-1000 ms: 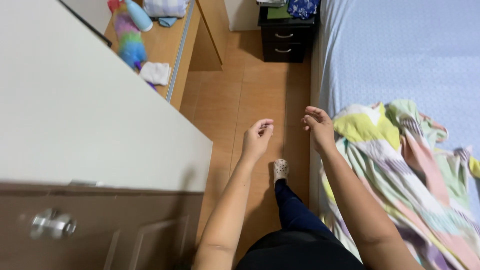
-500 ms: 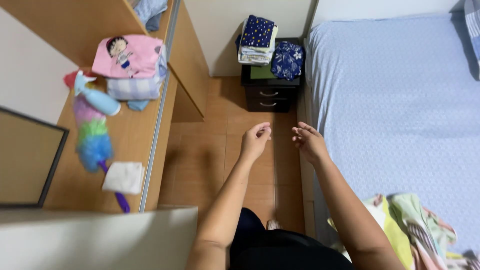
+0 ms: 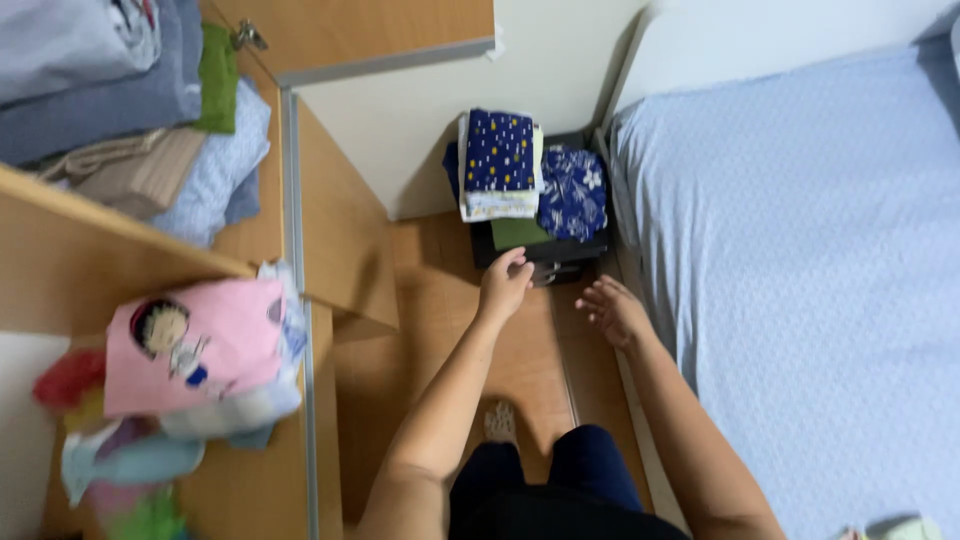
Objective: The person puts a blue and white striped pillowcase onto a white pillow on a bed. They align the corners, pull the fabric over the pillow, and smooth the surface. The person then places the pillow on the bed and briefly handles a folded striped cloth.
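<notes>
In the head view, the person is looking down past both bare forearms, which are reaching up from the bottom edge toward the middle of the frame.

The left hand (image 3: 506,282) is sitting just left of centre. It is holding nothing, its fingers loosely curled and slightly parted, and its fingertips are hovering right at the front edge of a small dark nightstand (image 3: 545,255); whether they are touching it cannot be told.

The right hand (image 3: 612,310) is hanging a little lower and to the right, also empty, with its fingers spread and relaxed above the wooden floor (image 3: 440,330), near the edge of the bed.

On top of the nightstand, in the upper middle of the frame, a folded navy cloth with small pale dots (image 3: 499,150) is lying on a stack of pale folded fabric (image 3: 495,205). Just beside it on the right, a folded blue cloth with white flowers (image 3: 572,192) is resting, and a green piece (image 3: 520,232) is showing beneath the stack.

The bed (image 3: 800,260), covered in a light blue sheet, is filling the right side of the frame.

On the left, an open wooden wardrobe (image 3: 330,250) is showing its shelves: folded grey, beige and green clothes (image 3: 120,110) are lying in the upper left corner, and a pink folded garment with a cartoon figure (image 3: 195,345) is sitting on the shelf below, at mid left, above blurred colourful items in the lower left.

The person's dark trousers (image 3: 560,490) and one foot (image 3: 500,422) are showing at the bottom centre.
</notes>
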